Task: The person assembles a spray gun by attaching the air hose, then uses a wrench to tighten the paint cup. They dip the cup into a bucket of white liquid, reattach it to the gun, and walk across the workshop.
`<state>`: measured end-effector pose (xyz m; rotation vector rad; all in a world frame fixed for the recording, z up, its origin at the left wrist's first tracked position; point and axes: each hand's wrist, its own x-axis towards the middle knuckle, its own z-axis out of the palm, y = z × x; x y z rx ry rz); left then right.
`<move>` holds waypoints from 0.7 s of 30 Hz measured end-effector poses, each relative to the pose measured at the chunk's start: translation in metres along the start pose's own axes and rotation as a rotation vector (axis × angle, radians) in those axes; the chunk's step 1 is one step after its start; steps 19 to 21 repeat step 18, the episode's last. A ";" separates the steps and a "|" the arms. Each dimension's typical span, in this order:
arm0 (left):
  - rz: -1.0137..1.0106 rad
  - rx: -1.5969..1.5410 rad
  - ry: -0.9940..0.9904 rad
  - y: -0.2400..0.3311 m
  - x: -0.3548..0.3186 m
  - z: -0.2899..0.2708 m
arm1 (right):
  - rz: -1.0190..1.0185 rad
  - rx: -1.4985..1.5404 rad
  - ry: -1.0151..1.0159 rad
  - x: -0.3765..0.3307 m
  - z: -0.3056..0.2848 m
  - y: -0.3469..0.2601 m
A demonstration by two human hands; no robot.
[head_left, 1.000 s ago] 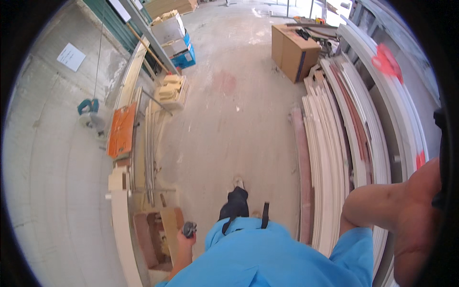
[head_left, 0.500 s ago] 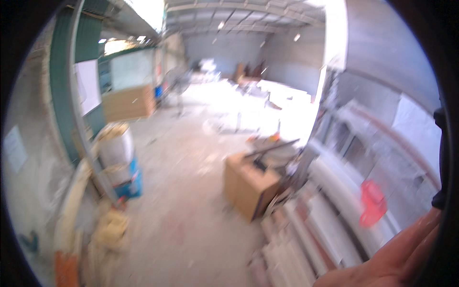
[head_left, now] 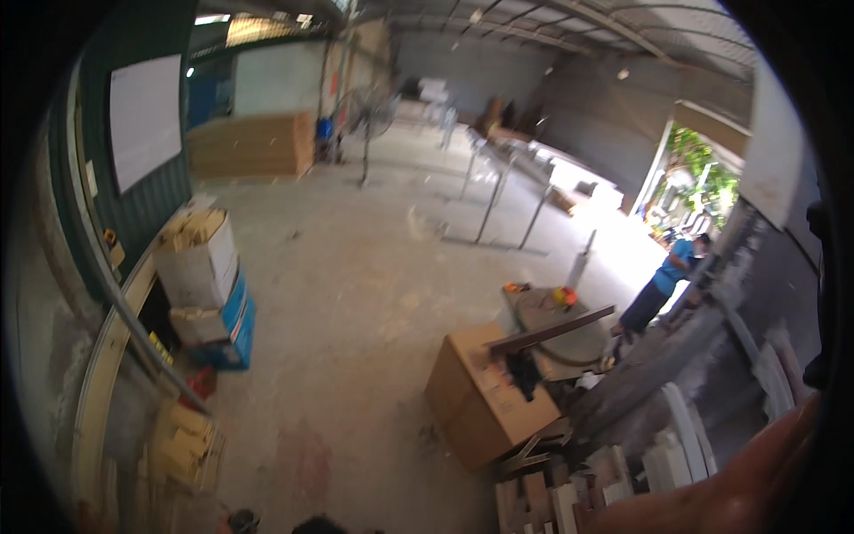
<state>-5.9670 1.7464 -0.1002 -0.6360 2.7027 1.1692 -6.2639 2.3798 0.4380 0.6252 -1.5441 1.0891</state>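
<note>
Out of the lower right rim comes my right arm (head_left: 721, 489), bare and blurred, with its fingers hidden. It is nearest to a row of long pale and brown strips (head_left: 623, 476) stacked along the right wall. I cannot make out anything held. My left hand is out of the picture. A brown cardboard box (head_left: 467, 400) stands on the floor left of the strips, with a long dark bar (head_left: 556, 331) and a black item (head_left: 523, 372) on top.
A person in blue (head_left: 663, 285) stands by the bright doorway at the right. Behind the box is a round-edged table (head_left: 556, 325). Stacked cartons (head_left: 200, 262) line the left wall. Farther back are metal frames (head_left: 498, 209), a stand fan (head_left: 366, 116) and brown boards (head_left: 253, 147).
The view has swung and tilted, bringing the doorway and the person in blue into sight. Glare has eased. The pink-red item on the strips no longer shows. My right arm remains at the lower right.
</note>
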 end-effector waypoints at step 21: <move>-0.962 -1.543 0.276 0.153 0.600 -0.064 | 0.327 -0.431 -0.215 0.036 0.462 0.430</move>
